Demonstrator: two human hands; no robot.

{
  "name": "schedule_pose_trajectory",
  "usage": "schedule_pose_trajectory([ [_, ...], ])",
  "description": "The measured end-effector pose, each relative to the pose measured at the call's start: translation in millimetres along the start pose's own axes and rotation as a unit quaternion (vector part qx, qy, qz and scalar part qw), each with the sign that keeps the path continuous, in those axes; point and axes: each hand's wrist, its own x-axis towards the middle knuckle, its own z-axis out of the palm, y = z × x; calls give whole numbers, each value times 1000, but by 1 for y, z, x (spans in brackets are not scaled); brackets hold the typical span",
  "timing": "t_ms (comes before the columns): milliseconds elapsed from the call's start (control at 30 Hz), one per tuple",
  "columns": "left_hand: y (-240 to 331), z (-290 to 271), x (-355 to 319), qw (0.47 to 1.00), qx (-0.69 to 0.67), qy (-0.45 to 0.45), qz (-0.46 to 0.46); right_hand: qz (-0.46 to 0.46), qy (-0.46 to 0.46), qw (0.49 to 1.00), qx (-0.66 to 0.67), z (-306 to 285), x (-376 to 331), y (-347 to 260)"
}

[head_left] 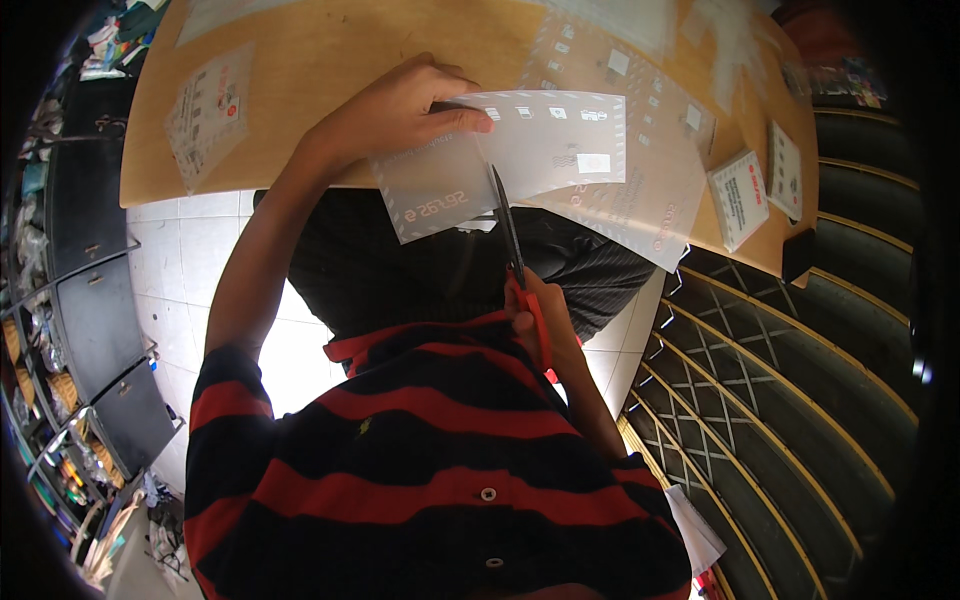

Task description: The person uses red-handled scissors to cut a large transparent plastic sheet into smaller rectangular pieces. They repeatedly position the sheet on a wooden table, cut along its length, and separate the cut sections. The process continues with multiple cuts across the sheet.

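Note:
My left hand (430,105) pinches the far edge of a translucent plastic sheet (435,185), its thumb lying on top. The sheet has white and reddish print and a dashed border. A slit runs up from its near edge, and the part right of it (560,135) spreads away at an angle. In my right hand (545,310) is a pair of scissors (510,235) with red handles and dark blades. The blades point away from me, their tips at the slit just below my left thumb. My fingers partly hide the handles.
More printed translucent sheets (650,190) overlap on the wooden table (300,50) at right, some past its front edge. Two small white printed stacks (740,198) lie at the right corner. Another printed piece (210,115) is at left. Black cabinets (100,320) flank the left; a folding gate (760,380), the right.

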Motion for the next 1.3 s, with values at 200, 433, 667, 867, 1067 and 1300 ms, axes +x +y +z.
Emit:
schedule_pose_trajectory([
  [200, 0, 0, 0, 1000, 10, -3, -7, 47, 8, 999, -17, 2, -1, 6],
  [433, -8, 8, -2, 987, 95, 90, 92, 21, 26, 998, -53, 1, -3, 9],
  [667, 10, 3, -5, 999, 42, 31, -10, 11, 24, 997, -75, -1, -3, 13],
  [867, 21, 1, -13, 997, 65, 9, -48, 1, -15, 1000, -17, -6, -1, 11],
  [1067, 18, 5, -11, 994, 107, 3, -16, -21, -17, 999, -31, -6, 6, 11],
  [1300, 21, 6, -13, 994, 106, 17, -7, 23, 18, 999, -44, 2, 8, 12],
])
